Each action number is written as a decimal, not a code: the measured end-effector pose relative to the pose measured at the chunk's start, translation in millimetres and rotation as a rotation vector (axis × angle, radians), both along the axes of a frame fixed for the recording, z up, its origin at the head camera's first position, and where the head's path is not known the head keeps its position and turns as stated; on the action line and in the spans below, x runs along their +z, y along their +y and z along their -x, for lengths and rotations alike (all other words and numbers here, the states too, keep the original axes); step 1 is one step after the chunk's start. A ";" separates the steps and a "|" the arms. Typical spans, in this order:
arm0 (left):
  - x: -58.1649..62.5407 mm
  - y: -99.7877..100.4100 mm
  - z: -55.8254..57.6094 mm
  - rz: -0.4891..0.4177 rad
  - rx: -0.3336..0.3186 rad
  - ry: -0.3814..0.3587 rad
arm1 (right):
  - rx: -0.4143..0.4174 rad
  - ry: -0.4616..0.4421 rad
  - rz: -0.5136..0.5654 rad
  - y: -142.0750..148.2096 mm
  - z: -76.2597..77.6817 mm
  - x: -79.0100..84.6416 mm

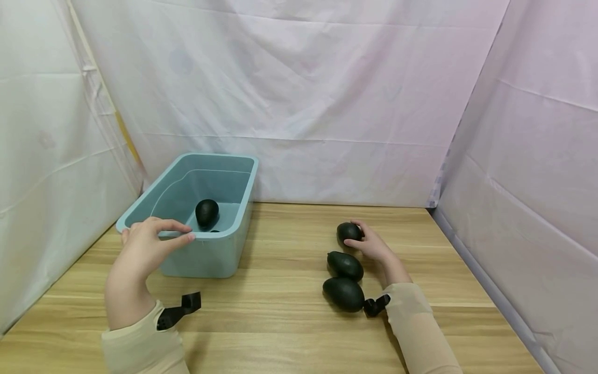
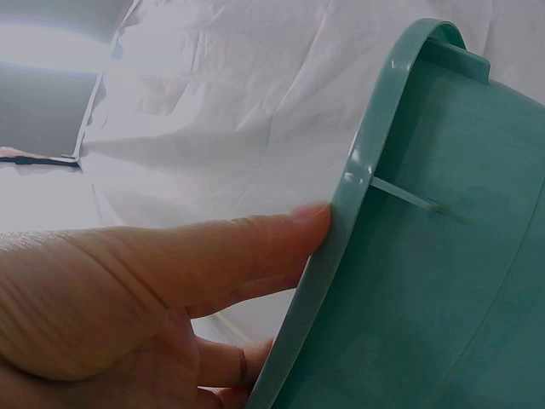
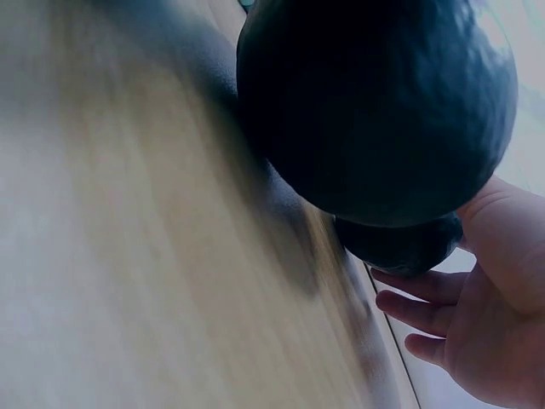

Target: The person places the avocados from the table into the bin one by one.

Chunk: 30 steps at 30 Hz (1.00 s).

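Observation:
My left hand pinches the near rim of a blue-green plastic bin. In the left wrist view the thumb presses the rim's outer side, and the other fingers pass behind it. Inside the bin lies a dark avocado, with a sliver of another dark thing just above the near rim. On the right, my right hand holds the farthest of three avocados between thumb and fingers, at the table. A second avocado and a third avocado lie nearer, in a row.
The wood-grain table runs back to a white sheet, with more sheets hanging at both sides. The bin stands at the back left, close to the sheet. Black straps with small mounts sit on both wrists.

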<state>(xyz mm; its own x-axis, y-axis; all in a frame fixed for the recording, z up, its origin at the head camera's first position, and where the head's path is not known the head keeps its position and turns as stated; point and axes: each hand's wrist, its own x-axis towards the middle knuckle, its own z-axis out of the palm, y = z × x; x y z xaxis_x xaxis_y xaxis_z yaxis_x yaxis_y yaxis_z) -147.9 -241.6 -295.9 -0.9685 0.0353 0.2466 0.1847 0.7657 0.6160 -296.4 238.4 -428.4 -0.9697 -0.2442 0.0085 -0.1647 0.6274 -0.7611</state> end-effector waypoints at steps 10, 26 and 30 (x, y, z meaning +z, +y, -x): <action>-0.9 0.0 0.4 -0.001 0.002 -0.002 | -0.027 0.029 -0.009 1.1 1.3 -1.4; -1.9 -1.3 0.0 0.001 0.001 0.005 | -0.037 0.106 -0.017 -1.0 1.9 3.9; -2.1 -1.3 0.3 0.000 -0.001 0.004 | -0.057 0.111 -0.030 -1.9 -0.2 6.7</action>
<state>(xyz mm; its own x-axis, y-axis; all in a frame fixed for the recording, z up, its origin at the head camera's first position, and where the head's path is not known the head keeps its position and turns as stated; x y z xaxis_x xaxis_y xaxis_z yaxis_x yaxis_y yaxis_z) -148.2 -242.8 -298.0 -0.9676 0.0363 0.2500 0.1878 0.7655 0.6154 -296.2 236.5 -421.7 -0.9755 -0.1908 0.1098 -0.2104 0.6602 -0.7210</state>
